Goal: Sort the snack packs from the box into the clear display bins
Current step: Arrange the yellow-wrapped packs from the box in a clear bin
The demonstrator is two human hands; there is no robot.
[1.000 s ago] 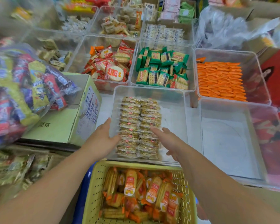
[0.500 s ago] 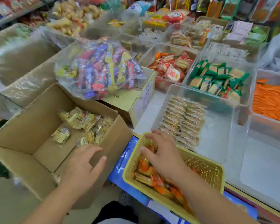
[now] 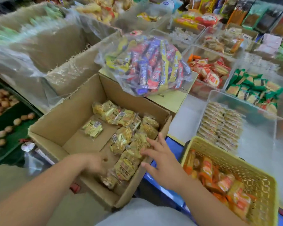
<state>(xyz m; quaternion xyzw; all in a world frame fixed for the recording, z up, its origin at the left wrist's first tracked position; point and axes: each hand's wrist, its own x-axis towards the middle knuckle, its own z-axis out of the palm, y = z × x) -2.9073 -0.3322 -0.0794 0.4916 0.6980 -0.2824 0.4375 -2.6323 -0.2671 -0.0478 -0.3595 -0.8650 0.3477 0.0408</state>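
The sorting looks partly done. The open brown cardboard box point(image 3: 59, 128) holds a good number of yellow clear-wrapped snack packs point(image 3: 121, 139), heaped along its right side and near corner, with one lying alone toward its middle and much of its floor bare. To the right of the box, across a pale strip of counter, a clear rectangular plastic display bin point(image 3: 243, 103) has two neat rows of similar packs point(image 3: 219, 128) along its left part, and the rest of its floor looks unfilled. So I judge that roughly a third of the bin is stocked and another load is being gathered.

The right hand point(image 3: 163, 162) reaches over the near right corner of the box, fingers spread wide and straight, tips touching the top packs and gripping none. The left hand point(image 3: 95, 163) is down inside the box near its front wall. Its fingers are hidden and blurred, so I cannot tell whether it holds anything.

A yellow perforated plastic basket point(image 3: 219, 149) of orange packs sits just right of the box, and a transparent bag of multicoloured bars point(image 3: 147, 66) lies behind it
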